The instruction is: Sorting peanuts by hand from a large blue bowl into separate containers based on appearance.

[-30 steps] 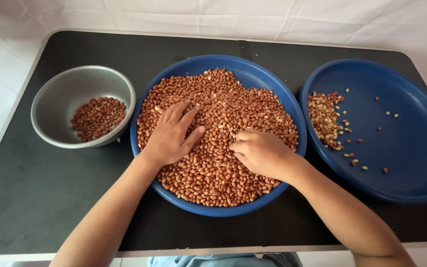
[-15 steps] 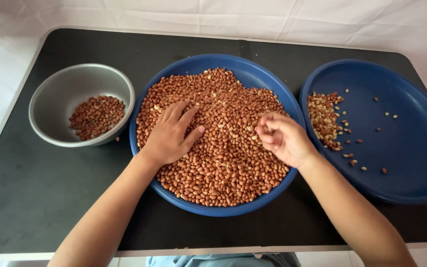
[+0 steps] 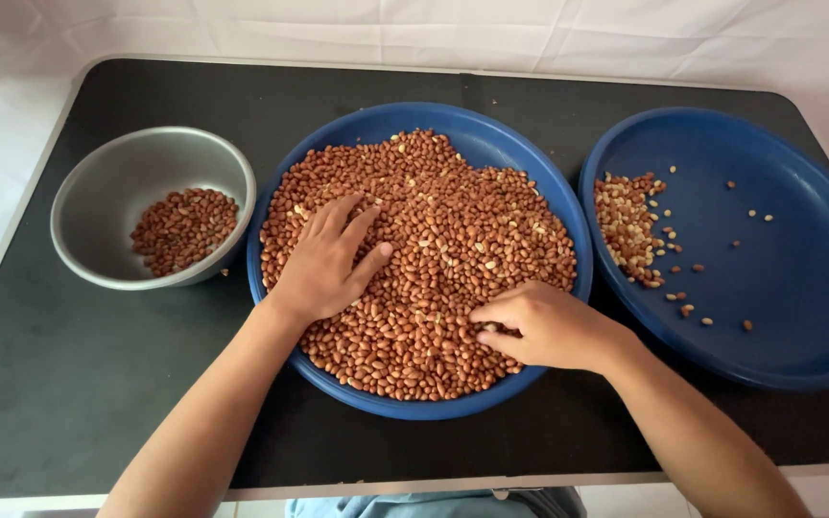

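A large blue plate (image 3: 491,129) in the middle of the table is heaped with red-brown peanuts (image 3: 453,230). My left hand (image 3: 326,261) lies flat on the peanuts at the plate's left side, fingers spread. My right hand (image 3: 544,324) rests on the peanuts near the plate's lower right rim, fingertips pinched together among the nuts; whether a peanut is held between them is hidden. A grey metal bowl (image 3: 112,182) at the left holds a small pile of peanuts (image 3: 182,226). A second blue plate (image 3: 779,259) at the right carries a small cluster of paler peanuts (image 3: 627,228) and a few scattered ones.
Everything stands on a black tabletop (image 3: 69,384) with a pale edge, against a white cloth backdrop (image 3: 530,34). Bare black surface lies in front of the bowl and along the near edge. A bit of blue-grey clothing (image 3: 434,504) shows at the bottom.
My right hand swung toward the right plate's side, then came back down to the near right part of the peanut pile. My left hand has stayed in place.
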